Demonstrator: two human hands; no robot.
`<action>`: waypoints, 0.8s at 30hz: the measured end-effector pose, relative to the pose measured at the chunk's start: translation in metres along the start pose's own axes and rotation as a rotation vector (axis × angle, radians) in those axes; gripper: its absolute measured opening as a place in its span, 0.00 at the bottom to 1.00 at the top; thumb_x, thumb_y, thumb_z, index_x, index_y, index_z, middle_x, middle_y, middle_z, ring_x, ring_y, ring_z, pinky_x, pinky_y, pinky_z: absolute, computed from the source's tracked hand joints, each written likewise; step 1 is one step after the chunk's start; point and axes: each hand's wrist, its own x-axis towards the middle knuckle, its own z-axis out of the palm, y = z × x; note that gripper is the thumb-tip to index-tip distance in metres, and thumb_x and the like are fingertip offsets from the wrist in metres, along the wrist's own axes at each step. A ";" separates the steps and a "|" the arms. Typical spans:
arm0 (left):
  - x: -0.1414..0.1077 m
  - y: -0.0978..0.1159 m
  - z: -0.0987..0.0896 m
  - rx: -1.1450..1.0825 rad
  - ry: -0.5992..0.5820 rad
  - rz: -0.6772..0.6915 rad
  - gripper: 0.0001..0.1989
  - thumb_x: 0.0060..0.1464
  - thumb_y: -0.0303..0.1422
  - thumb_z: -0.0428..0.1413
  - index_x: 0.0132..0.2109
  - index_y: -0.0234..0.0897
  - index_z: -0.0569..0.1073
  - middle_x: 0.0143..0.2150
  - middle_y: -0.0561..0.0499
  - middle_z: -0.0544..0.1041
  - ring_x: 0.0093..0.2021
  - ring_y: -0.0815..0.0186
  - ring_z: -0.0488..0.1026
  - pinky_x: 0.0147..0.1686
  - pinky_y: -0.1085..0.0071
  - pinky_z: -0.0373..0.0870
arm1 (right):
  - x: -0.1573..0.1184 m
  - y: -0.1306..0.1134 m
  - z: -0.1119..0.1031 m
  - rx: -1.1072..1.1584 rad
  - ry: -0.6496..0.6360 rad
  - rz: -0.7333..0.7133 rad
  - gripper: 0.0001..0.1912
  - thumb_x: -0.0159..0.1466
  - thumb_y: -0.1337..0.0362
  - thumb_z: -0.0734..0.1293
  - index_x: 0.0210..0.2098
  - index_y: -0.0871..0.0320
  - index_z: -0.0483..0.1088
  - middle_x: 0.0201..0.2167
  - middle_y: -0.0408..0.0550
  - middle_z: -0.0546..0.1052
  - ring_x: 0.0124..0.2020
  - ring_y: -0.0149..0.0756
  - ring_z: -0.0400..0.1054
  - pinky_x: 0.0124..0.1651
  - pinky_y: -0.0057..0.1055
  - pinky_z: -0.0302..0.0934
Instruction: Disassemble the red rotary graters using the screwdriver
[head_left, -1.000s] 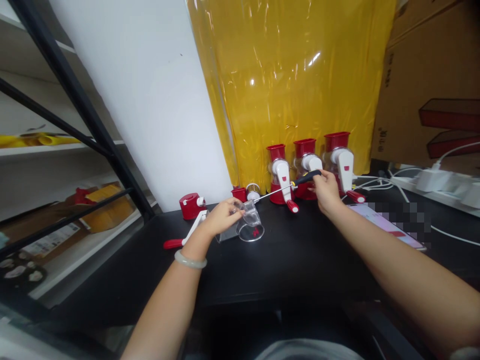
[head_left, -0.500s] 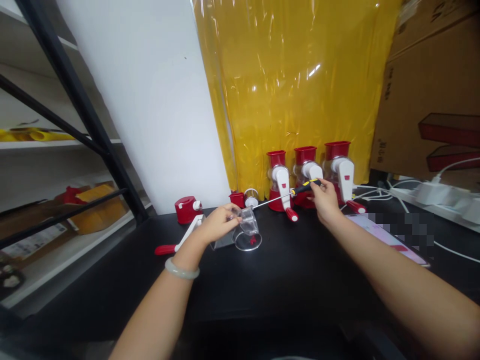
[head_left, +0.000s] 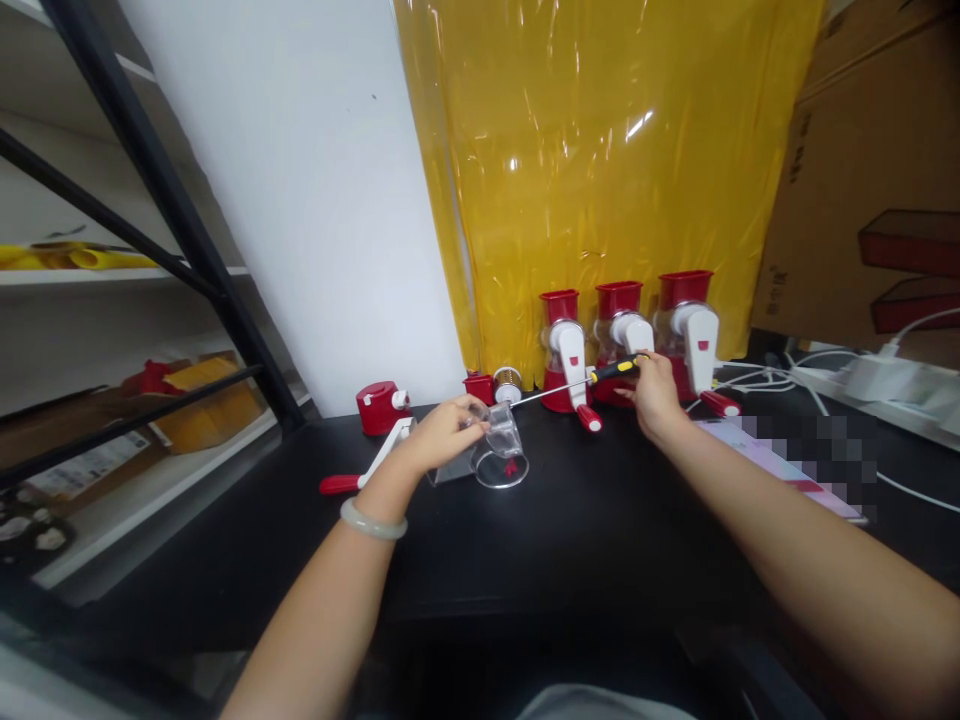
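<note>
My left hand [head_left: 454,430] is closed on a clear plastic grater housing [head_left: 504,430], which lies tilted on the table with its round opening facing me. A small red mark shows in that opening. Thumb and forefinger of my right hand [head_left: 658,395] pinch the end of a screwdriver's black-and-yellow handle [head_left: 615,371]; the other fingers are partly hidden. The screwdriver's shaft points left, its tip at the upper edge of the housing, and whether it touches cannot be made out. Left of my left hand are a red grater base [head_left: 381,408] and a white crank with red handle [head_left: 341,484].
Three red-and-white rotary graters [head_left: 564,350] stand at the back before a yellow plastic sheet [head_left: 600,180]. A metal grating drum [head_left: 508,383] sits behind the housing. A phone [head_left: 780,470], white cables and a power strip [head_left: 915,400] lie right. A shelf rack [head_left: 150,180] stands left.
The camera view has shifted slightly, so the scene sits a little further right and higher. My right hand's lower fingers look looser around the screwdriver; my left hand keeps its hold on the housing.
</note>
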 end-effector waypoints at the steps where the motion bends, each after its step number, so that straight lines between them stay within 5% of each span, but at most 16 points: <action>1: 0.000 0.000 0.000 0.001 0.000 0.004 0.18 0.62 0.41 0.55 0.27 0.36 0.74 0.51 0.45 0.78 0.42 0.60 0.77 0.48 0.60 0.73 | -0.001 -0.001 0.001 -0.005 0.020 0.017 0.14 0.63 0.55 0.62 0.46 0.49 0.61 0.44 0.43 0.69 0.40 0.35 0.74 0.29 0.31 0.74; 16: 0.003 -0.002 0.000 0.020 -0.018 0.040 0.20 0.62 0.41 0.53 0.24 0.36 0.71 0.51 0.43 0.78 0.44 0.59 0.76 0.49 0.58 0.72 | -0.008 -0.019 0.006 0.075 0.081 0.129 0.08 0.62 0.59 0.62 0.40 0.51 0.59 0.34 0.40 0.68 0.33 0.32 0.72 0.27 0.27 0.72; 24: 0.004 -0.004 0.000 0.030 -0.018 0.036 0.20 0.63 0.42 0.53 0.27 0.36 0.76 0.52 0.44 0.78 0.46 0.59 0.75 0.49 0.59 0.72 | -0.008 -0.012 0.004 -0.011 0.071 0.043 0.19 0.60 0.47 0.68 0.43 0.50 0.61 0.38 0.42 0.70 0.32 0.33 0.72 0.24 0.27 0.69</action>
